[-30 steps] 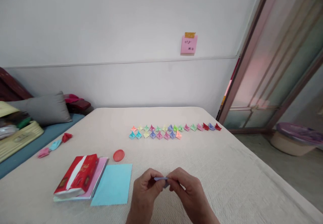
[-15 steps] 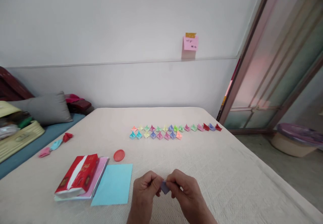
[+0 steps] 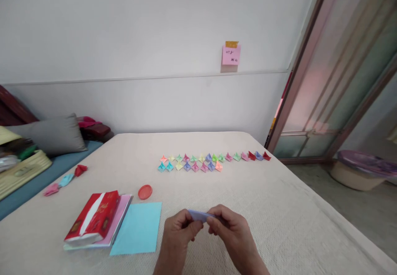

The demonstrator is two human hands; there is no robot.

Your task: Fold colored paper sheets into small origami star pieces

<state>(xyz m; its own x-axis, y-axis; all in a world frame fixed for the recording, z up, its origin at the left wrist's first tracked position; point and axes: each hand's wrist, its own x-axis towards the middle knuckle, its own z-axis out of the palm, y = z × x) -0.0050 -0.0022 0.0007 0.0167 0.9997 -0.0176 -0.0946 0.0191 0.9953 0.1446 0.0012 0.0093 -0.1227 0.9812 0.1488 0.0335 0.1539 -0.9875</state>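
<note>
Left hand (image 3: 178,231): thumb and fingers pinched on the left part of a folded purple paper (image 3: 198,215).
Purple paper: between both hands, above the cloth-covered surface (image 3: 279,217). Half a second ago we see a small hanging diamond; now, a long, narrow strip. We judge the piece turned or opened, its folding in progress.
Right hand (image 3: 231,227): fingertips closed on the paper's right end.

Surface, left to right: we list three small folded pieces (image 3: 66,180), pink, blue and red; a red packet (image 3: 93,217) on a stack of sheets (image 3: 119,219); a flat blue sheet (image 3: 136,231); a red disc (image 3: 145,192); two rows of little folded papers (image 3: 195,166), many colours.

Room, left to right: a grey cushion (image 3: 62,134); a white wall (image 3: 139,39) bearing a taped pink note (image 3: 231,54); a glazed door (image 3: 322,76); a tub (image 3: 350,175), purple-covered, on the floor.
</note>
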